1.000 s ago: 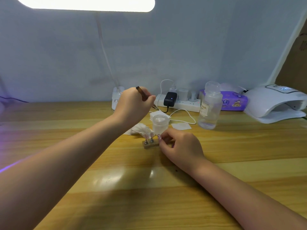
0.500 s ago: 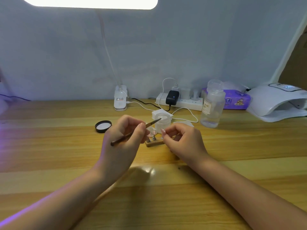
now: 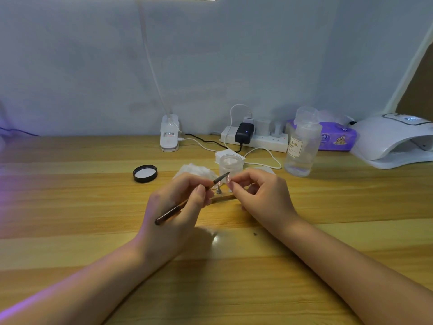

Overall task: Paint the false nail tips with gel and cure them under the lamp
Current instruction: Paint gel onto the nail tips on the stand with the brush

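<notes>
Nail tip (image 3: 228,180) pinched in right hand (image 3: 260,198), lifted just above wooden stand (image 3: 223,198) at mid-worktop (image 3: 70,207). Brush (image 3: 187,202) clamped in left hand (image 3: 178,207) pen-style, bristle end pointing to 2 o'clock and meeting the tip or very nearly; contact too small to confirm. At least one more post on the stand between the hands, its tip blurred.

Judged step: laying gel on the held tip. Best done with thin, even strokes from base toward free edge, keeping gel off the pinching fingertips (image 3: 232,185). Worth bracing both wrists on the worktop, turning the tip rather than the brush. Too heavy a load likely to pool at the edges and cure lumpy.

Open jar (image 3: 230,164) just behind the hands at 12 o'clock, close for reloading. Black lid (image 3: 144,173) at 10 o'clock, apart from the jar. White wipes (image 3: 196,171) just left of the jar, handy for cleaning stray gel. Clear bottle (image 3: 302,146) at 1 o'clock. Curing lamp (image 3: 393,141) at far 2 o'clock, well apart, mouth open toward the worktop; tip better seated back on the stand before carrying it there.
</notes>
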